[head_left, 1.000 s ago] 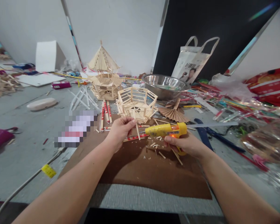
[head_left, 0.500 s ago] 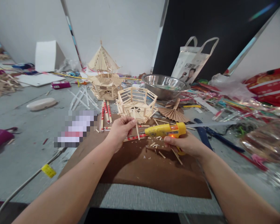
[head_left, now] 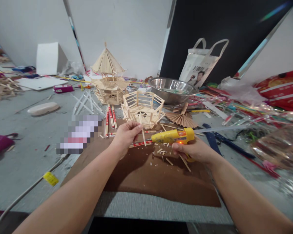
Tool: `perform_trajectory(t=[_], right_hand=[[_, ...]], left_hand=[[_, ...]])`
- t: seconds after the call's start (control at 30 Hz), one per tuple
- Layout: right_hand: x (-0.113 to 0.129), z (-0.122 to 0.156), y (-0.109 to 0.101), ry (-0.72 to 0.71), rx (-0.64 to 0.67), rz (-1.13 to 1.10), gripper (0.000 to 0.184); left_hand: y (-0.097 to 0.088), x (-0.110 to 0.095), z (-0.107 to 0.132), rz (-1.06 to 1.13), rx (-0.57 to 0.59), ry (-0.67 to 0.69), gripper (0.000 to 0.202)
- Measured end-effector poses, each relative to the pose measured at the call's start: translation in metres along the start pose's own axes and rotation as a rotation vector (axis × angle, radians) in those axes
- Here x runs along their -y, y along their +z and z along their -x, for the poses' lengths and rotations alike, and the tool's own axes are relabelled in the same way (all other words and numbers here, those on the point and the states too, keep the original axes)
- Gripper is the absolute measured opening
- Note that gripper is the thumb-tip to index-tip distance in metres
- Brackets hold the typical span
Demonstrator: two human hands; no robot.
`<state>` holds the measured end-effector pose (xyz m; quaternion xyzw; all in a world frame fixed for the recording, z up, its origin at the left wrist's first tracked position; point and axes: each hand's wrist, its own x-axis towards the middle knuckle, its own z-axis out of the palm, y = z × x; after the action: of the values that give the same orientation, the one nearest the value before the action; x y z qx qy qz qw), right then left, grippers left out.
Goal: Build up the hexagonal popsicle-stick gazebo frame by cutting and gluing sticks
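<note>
My left hand pinches a short thin wooden stick that hangs nearly upright over a brown board. My right hand grips a yellow glue gun with a lit orange lamp; its nozzle points left at the stick's lower end. Just behind the stick stands a small open hexagonal frame of wooden sticks. Farther back rises a wooden pagoda model with a pointed roof. Short stick offcuts lie scattered on the board under the gun.
A steel bowl sits behind the frame, with a folded paper fan in front of it. Red-wrapped chopsticks lie left of the frame. A white tote bag leans on a black panel. Plastic wrappers litter the right; a cable runs at left.
Both hands hold almost still. The glue gun has shifted only slightly, its nozzle staying at the stick.
</note>
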<state>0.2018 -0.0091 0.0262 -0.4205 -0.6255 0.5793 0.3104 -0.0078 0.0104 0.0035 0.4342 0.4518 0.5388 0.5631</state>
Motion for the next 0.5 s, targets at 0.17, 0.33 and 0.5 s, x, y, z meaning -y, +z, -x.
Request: perform_trajectory(t=[0.17,0.33,0.5], right_hand=[[0.0001,0.0000,-0.0014,0.002,-0.006,0.064,0.014],[0.0006,0.0009,-0.0026,0.034,-0.006,0.095,0.016],[-0.0008,0.0011,-0.0034,0.048,-0.021,0.118,0.016]], left_hand=[[0.0001,-0.0002,0.0000,0.002,-0.003,0.000,0.023],[0.0004,-0.0010,0.0003,0.004,0.002,0.012,0.023],[-0.0001,-0.0008,0.0002,0.000,0.000,-0.003,0.023]])
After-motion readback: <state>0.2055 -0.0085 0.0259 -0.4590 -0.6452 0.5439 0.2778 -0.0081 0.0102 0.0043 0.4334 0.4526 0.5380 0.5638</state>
